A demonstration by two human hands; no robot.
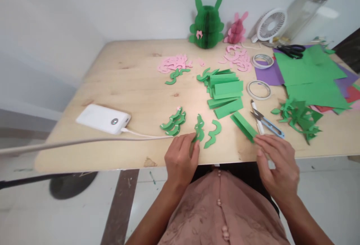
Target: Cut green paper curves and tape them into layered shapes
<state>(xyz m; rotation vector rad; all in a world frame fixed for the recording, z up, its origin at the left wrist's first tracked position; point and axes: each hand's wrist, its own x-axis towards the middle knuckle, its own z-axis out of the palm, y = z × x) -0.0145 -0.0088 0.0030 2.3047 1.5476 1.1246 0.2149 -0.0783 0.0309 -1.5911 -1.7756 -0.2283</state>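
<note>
My left hand [182, 155] is at the table's front edge, its thumb and fingertips closed on the lower end of a green wavy paper cut-out [199, 127]. Just right of it lies a single green wavy cut-out [216, 132]. On its other side is a small stack of similar green cut-outs [173, 122] with whitish marks on them. My right hand [278, 162] has its fingertips on the near end of a folded green paper strip [242, 125], which lies slanted on the table. More folded green strips [228, 89] are piled behind.
Blue-handled snips [271, 126] and a white pen [258, 119] lie beside the right hand. Green scraps [302, 117], tape rolls [259, 90] and coloured sheets [312, 76] are at right. A white power bank [102, 118] trails a cable leftward. Paper rabbits [207, 26] stand behind pink cut-outs [174, 63].
</note>
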